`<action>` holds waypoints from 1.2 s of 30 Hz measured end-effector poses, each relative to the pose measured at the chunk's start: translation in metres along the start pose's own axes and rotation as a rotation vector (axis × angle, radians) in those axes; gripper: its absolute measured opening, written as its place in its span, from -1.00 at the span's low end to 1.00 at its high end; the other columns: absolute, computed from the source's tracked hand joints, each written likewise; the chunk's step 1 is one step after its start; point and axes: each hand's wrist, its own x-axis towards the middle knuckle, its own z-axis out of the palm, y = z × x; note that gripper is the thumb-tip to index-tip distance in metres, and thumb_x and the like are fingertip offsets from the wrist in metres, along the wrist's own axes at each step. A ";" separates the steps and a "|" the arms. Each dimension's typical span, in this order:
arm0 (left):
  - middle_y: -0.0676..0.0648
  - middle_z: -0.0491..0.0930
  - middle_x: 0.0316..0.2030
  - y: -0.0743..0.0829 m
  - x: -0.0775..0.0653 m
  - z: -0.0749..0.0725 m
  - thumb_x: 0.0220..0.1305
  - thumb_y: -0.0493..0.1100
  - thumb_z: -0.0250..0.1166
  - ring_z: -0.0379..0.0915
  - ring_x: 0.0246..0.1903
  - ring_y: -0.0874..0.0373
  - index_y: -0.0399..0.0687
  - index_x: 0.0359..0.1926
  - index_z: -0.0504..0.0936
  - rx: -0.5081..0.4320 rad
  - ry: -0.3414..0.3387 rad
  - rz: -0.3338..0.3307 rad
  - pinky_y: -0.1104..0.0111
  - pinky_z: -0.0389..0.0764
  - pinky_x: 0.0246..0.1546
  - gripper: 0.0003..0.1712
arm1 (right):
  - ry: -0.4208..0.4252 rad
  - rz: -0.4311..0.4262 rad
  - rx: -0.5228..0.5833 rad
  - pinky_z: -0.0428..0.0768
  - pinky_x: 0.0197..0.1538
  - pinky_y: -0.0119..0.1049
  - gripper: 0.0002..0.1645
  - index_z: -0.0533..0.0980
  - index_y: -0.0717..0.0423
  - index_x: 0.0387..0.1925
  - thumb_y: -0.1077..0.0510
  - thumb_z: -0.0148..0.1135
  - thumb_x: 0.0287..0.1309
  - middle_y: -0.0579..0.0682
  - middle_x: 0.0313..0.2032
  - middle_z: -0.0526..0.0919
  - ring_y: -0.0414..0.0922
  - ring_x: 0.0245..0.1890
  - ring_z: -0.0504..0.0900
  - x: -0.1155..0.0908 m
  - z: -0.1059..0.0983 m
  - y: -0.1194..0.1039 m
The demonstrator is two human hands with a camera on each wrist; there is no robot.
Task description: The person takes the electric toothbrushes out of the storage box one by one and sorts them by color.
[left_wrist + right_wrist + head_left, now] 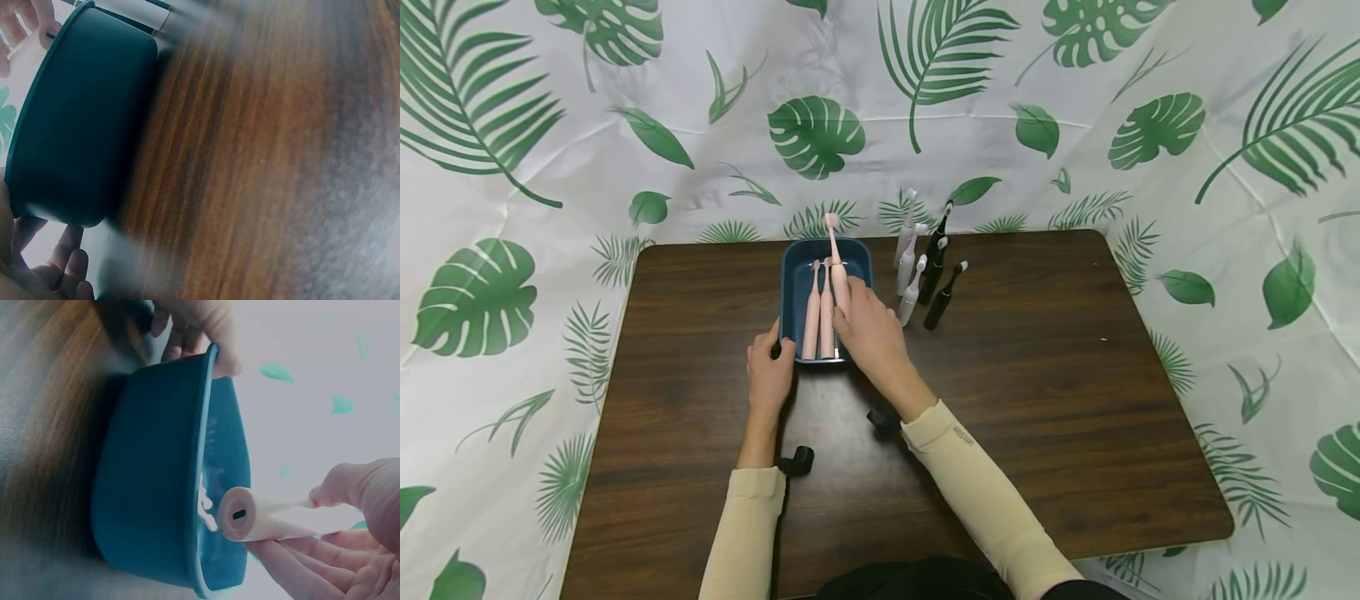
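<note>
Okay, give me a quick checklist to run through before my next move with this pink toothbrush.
1. Right hand gripping the held pink toothbrush: ok.
2. Left hand holding the blue bin: ok, at its near left corner.
3. Two other pink toothbrushes lying side by side inside: ok.
4. Held toothbrush laid down in the bin: not ok, it's held up at the opening.
5. White toothbrushes and black toothbrushes upright: ok.
6. Right hand clear of the nearest white one: cannot tell, they're very close.

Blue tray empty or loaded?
Loaded: two pink toothbrushes lie in the blue tray in the head view; the right hand holds a third.
</note>
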 end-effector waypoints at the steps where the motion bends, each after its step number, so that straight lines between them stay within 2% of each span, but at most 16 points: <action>1: -0.23 0.59 0.23 0.001 0.000 -0.001 0.45 -0.01 0.14 0.31 0.12 -0.17 0.20 0.56 0.48 0.003 -0.005 0.000 -0.08 0.29 0.27 -0.33 | 0.012 0.000 0.013 0.73 0.06 0.10 -0.28 0.31 0.07 0.57 -0.05 0.23 0.53 0.13 0.31 0.67 0.07 0.05 0.78 -0.003 -0.002 0.001; 3: -0.23 0.59 0.23 0.000 0.000 -0.001 0.46 -0.01 0.14 0.31 0.12 -0.17 0.19 0.56 0.48 0.002 -0.006 0.002 -0.08 0.28 0.29 -0.33 | 0.045 -0.006 0.038 0.75 -0.03 0.05 -0.27 0.32 0.06 0.57 -0.04 0.26 0.51 0.12 0.28 0.68 0.03 -0.05 0.78 -0.008 -0.006 0.003; 8: -0.25 0.59 0.23 0.001 -0.001 -0.001 0.46 -0.01 0.15 0.31 0.12 -0.19 0.17 0.55 0.50 0.001 -0.005 0.009 -0.10 0.26 0.33 -0.34 | 0.134 -0.044 0.110 0.71 -0.26 -0.13 -0.27 0.35 0.10 0.53 0.03 0.35 0.46 0.08 0.07 0.72 -0.09 -0.27 0.70 -0.020 -0.014 0.009; 14: -0.25 0.59 0.23 0.001 -0.001 -0.001 0.45 -0.01 0.15 0.31 0.13 -0.19 0.18 0.56 0.50 0.005 -0.006 0.003 -0.10 0.26 0.34 -0.34 | 0.184 -0.073 0.190 0.68 -0.32 -0.20 -0.30 0.35 0.05 0.52 0.04 0.32 0.47 0.04 0.04 0.72 -0.12 -0.31 0.71 -0.033 -0.023 0.017; 25: -0.25 0.57 0.26 0.001 0.000 -0.002 0.49 -0.01 0.15 0.30 0.18 -0.20 0.20 0.58 0.46 0.006 -0.027 0.005 -0.16 0.22 0.39 -0.34 | 0.256 -0.099 0.312 0.81 -0.04 -0.09 -0.36 0.38 0.05 0.47 0.13 0.33 0.44 0.12 0.09 0.73 -0.02 -0.06 0.82 -0.050 -0.032 0.041; 36: -0.24 0.57 0.25 0.000 0.000 -0.001 0.49 0.00 0.14 0.30 0.19 -0.19 0.23 0.59 0.45 0.006 -0.031 0.002 -0.17 0.23 0.38 -0.33 | 0.332 -0.084 0.463 0.80 -0.06 -0.17 -0.39 0.41 0.02 0.41 0.23 0.33 0.40 0.10 0.09 0.71 -0.05 -0.03 0.80 -0.072 -0.039 0.072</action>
